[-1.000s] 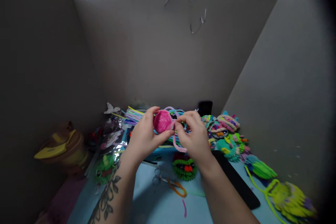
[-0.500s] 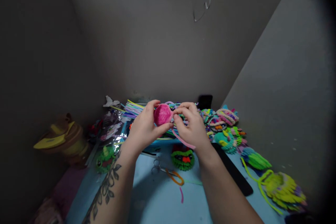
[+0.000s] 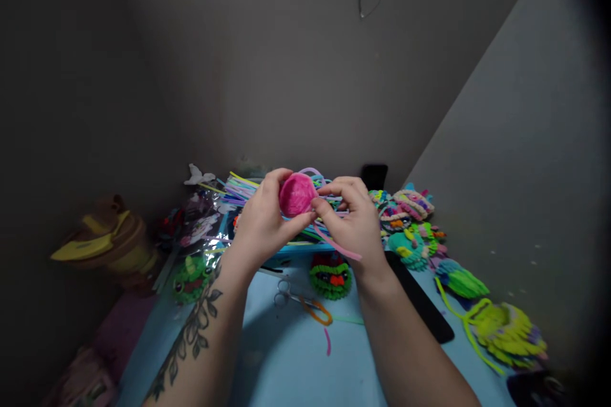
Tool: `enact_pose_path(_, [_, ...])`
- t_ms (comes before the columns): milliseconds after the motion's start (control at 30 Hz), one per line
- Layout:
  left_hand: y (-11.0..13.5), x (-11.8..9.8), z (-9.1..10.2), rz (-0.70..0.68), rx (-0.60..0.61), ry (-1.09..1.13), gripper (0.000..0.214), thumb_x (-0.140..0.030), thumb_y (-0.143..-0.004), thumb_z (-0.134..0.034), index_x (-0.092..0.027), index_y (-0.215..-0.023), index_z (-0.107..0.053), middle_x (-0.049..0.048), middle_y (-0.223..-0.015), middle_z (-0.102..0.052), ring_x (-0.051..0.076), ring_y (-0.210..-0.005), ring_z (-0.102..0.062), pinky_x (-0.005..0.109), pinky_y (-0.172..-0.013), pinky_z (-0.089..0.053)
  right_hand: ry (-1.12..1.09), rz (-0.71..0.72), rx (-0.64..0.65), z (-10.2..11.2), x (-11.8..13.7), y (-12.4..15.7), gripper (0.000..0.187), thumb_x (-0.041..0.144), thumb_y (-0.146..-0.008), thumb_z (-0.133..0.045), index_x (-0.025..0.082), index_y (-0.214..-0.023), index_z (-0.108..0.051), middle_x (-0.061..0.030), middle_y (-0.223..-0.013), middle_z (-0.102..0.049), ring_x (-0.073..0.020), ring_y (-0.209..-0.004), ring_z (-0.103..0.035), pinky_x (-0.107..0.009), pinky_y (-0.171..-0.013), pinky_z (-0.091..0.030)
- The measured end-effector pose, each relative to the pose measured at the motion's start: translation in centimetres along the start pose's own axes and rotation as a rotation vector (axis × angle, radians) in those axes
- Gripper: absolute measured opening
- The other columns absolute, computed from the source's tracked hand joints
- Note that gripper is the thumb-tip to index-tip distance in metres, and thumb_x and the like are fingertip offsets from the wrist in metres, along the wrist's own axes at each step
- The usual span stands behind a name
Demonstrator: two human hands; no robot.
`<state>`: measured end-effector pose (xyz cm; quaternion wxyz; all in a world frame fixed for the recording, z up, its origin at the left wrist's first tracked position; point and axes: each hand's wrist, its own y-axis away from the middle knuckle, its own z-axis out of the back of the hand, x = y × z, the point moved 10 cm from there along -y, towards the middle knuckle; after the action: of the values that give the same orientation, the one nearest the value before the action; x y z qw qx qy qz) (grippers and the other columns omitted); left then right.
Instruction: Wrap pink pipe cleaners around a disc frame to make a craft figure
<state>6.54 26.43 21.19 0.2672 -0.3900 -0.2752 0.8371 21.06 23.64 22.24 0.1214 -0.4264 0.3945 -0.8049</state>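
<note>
My left hand (image 3: 260,222) grips a bright pink fuzzy coil (image 3: 296,196) between thumb and fingers, held up over the blue table (image 3: 286,369). Pressed against the coil's right side, my right hand (image 3: 353,222) pinches a light pink pipe cleaner (image 3: 337,247) whose loose end trails down and right below the fingers. Behind both hands lies a bundle of coloured pipe cleaners (image 3: 241,191).
A green fuzzy figure (image 3: 330,278), scissors (image 3: 286,292) and an orange loop (image 3: 319,313) lie below my hands. Several finished colourful figures (image 3: 410,229) line the right side, beside a black flat object (image 3: 420,305). A green frog figure (image 3: 189,276) and plastic packets sit left. Grey partitions enclose the table.
Both hands rose slightly in view as the camera tilted down. My right fingers shifted up along the coil's edge, and the pipe cleaner's tail swung out to the right.
</note>
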Motion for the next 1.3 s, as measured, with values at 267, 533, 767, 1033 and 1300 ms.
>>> enact_pose_path(267, [0.0,-0.2,-0.2,-0.014,0.027,-0.001,0.059,-0.041,-0.073,-0.069,-0.021,-0.121,-0.040,0.0104,-0.117,-0.055,0.025,-0.104,-0.057,0.038,-0.085,-0.049,-0.004,0.018,-0.007,0.2,-0.1,0.0,0.004,0.019,-0.073,-0.067,0.021,-0.077,-0.066,-0.0041,-0.092,-0.057,-0.0200,-0.092,-0.057,-0.037,-0.081,-0.046])
enact_pose_path(533, [0.0,0.2,-0.9,-0.043,0.049,0.055,0.065,-0.038,-0.071,-0.072,-0.022,-0.124,-0.038,0.0112,-0.121,-0.053,0.026,-0.109,-0.056,0.041,-0.088,-0.048,0.008,-0.020,0.042,-0.2,-1.0,-0.2,0.002,0.021,-0.072,-0.069,0.021,-0.070,-0.067,-0.0039,-0.094,-0.055,-0.0206,-0.095,-0.056,-0.039,-0.084,-0.045])
enact_pose_path(767, [0.1,0.4,-1.6,-0.074,0.084,0.166,0.075,-0.033,-0.066,-0.078,-0.025,-0.127,-0.036,0.0111,-0.126,-0.051,0.026,-0.113,-0.054,0.043,-0.092,-0.047,-0.025,-0.038,0.109,-0.3,-1.4,-0.3,0.007,0.017,-0.072,-0.067,0.020,-0.066,-0.066,-0.0036,-0.093,-0.052,-0.0198,-0.095,-0.054,-0.038,-0.087,-0.042])
enact_pose_path(1033, [0.1,0.3,-2.2,-0.100,0.159,0.237,0.082,-0.023,-0.065,-0.078,-0.028,-0.134,-0.033,0.0112,-0.135,-0.046,0.026,-0.122,-0.048,0.042,-0.099,-0.044,-0.042,-0.008,0.166,-0.8,-2.1,-0.3,0.006,0.019,-0.068,-0.068,0.020,-0.063,-0.066,-0.0030,-0.089,-0.048,-0.0205,-0.090,-0.053,-0.040,-0.085,-0.042])
enact_pose_path(1300, [-0.1,0.7,-1.5,-0.028,0.109,0.211,0.071,-0.024,-0.074,-0.068,-0.023,-0.135,-0.031,0.0128,-0.131,-0.048,0.025,-0.119,-0.050,0.042,-0.098,-0.043,-0.126,-0.018,0.197,-0.8,-1.4,-0.2,0.015,0.014,-0.075,-0.063,0.024,-0.085,-0.069,-0.0040,-0.099,-0.050,-0.0199,-0.099,-0.053,-0.038,-0.090,-0.043])
